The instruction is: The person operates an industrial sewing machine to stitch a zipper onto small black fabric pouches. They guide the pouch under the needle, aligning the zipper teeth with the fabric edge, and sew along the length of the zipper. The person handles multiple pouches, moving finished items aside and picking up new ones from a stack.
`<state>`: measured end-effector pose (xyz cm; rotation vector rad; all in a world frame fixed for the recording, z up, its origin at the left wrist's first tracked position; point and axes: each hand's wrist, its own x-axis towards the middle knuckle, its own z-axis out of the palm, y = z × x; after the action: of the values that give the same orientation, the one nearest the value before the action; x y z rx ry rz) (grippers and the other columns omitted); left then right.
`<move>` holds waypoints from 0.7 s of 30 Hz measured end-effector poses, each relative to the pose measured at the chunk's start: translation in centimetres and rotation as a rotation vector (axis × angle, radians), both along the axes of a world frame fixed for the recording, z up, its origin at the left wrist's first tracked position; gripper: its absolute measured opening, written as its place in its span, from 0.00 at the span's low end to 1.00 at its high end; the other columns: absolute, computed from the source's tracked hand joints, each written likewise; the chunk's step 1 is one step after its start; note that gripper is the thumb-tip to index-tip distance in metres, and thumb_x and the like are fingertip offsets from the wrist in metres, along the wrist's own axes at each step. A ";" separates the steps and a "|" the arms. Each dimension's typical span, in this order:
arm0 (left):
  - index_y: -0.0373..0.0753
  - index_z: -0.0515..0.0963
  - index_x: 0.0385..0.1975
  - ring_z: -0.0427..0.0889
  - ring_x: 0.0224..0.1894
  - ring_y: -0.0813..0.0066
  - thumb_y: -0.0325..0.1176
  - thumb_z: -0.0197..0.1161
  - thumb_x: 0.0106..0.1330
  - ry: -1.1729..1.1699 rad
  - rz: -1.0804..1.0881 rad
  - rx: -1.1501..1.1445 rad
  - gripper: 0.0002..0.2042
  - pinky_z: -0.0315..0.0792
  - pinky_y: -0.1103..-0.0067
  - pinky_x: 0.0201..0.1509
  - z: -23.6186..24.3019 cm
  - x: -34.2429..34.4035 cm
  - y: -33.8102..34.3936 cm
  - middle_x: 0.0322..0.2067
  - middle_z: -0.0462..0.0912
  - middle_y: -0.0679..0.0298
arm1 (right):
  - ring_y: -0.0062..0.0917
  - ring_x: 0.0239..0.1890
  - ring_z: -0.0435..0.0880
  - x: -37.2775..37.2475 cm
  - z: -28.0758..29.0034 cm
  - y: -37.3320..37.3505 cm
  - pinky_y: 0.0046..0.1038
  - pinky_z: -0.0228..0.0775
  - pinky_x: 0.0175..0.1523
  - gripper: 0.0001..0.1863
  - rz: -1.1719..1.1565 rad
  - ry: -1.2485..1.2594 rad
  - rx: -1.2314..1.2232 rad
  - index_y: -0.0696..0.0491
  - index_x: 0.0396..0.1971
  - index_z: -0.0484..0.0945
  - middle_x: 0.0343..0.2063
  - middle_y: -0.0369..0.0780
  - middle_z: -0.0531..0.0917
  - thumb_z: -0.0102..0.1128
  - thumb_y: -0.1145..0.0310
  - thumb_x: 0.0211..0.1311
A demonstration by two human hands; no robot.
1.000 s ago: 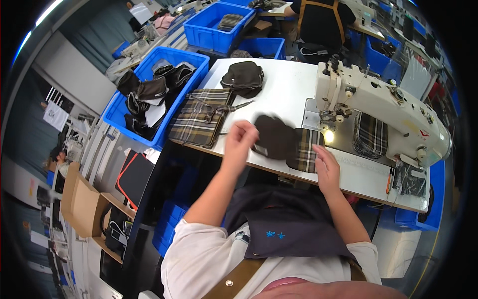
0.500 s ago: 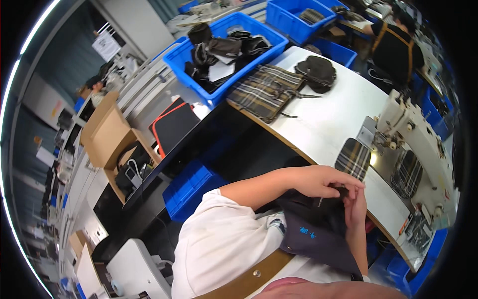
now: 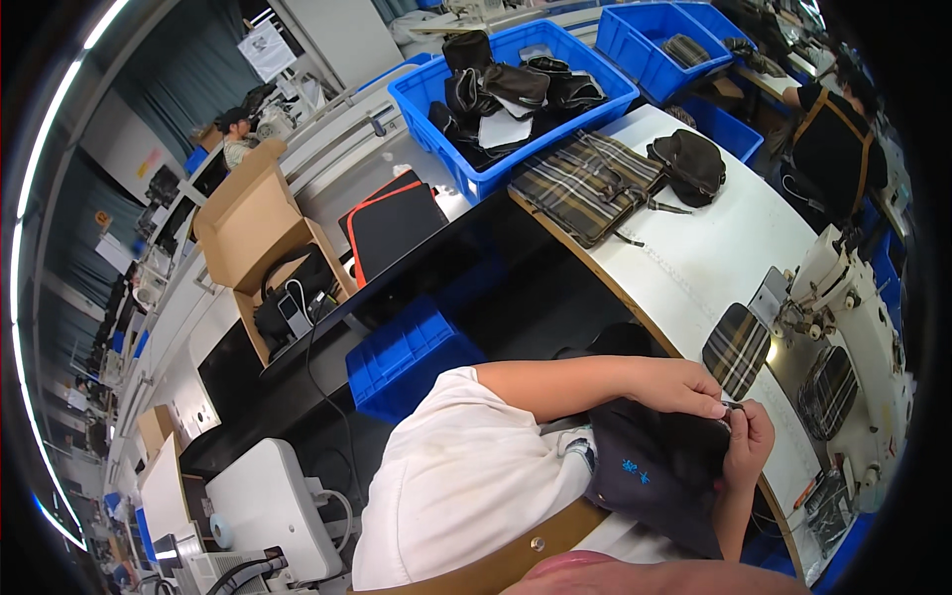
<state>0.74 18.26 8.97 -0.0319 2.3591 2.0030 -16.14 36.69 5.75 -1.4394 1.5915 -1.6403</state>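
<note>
My left hand (image 3: 682, 389) and my right hand (image 3: 747, 444) meet at the table's front edge, both closed with fingertips pinched on a small dark edge of a piece (image 3: 732, 407); their fingers and my dark apron (image 3: 635, 466) make the rest of it hard to make out. Just beyond them a plaid fabric piece (image 3: 736, 349) lies on the white table (image 3: 654, 288), beside the sewing machine (image 3: 843, 293). Farther back are a folded plaid piece with straps (image 3: 585, 183) and a dark brown pouch (image 3: 686, 164).
A blue bin (image 3: 456, 154) of dark pieces stands beyond the table's left end. To the left are an open cardboard box (image 3: 243, 218), a black folder with orange edging (image 3: 397, 223) and a lower blue bin (image 3: 397, 362). A co-worker (image 3: 828, 149) sits at the back right.
My view has turned leftward. My hands have come together from either side of the dark piece, drawing it off the plaid piece toward me; their fingertips now pinch.
</note>
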 end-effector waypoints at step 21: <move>0.43 0.80 0.42 0.75 0.42 0.90 0.41 0.65 0.76 -0.064 0.007 0.716 0.08 0.68 0.85 0.49 -5.6 0.2 2.0 0.39 0.81 0.75 | 0.19 0.24 0.76 -0.9 2.8 0.4 0.23 0.70 0.32 0.14 0.072 -0.528 0.008 0.59 0.34 0.78 0.23 0.36 0.78 0.54 0.64 0.77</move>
<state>0.92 20.24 3.39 -0.0744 1.4824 2.6607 -17.07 37.07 8.59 -0.9339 1.2278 -1.7773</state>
